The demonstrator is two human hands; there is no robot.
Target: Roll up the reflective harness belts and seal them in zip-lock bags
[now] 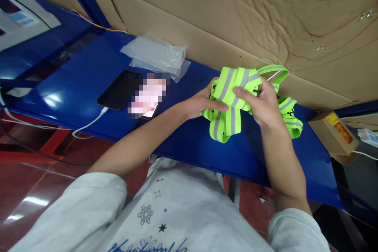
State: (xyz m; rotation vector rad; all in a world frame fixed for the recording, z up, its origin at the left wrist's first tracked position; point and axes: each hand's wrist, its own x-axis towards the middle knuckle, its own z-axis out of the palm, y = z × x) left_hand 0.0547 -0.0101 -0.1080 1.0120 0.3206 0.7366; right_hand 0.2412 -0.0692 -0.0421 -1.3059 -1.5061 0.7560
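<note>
A bundle of neon-yellow reflective straps (228,86) with grey stripes is held between my two hands above the blue table. My left hand (203,101) grips its left side, thumb lying across the lower front. On the right side, my right hand (261,100) is closed on the same bundle with its thumb pressed on the front face. Loops of strap hang below my hands. More of the same yellow strapping (291,116) shows behind and right of my right wrist; whether it joins the held bundle is hidden.
Clear plastic bags (156,55) lie at the back of the blue table (79,67). A black phone (118,90) with a white cable (90,126) is beside another phone with a lit, blurred screen (147,96). A cardboard box (333,132) stands at the right; cardboard (183,8) lines the back.
</note>
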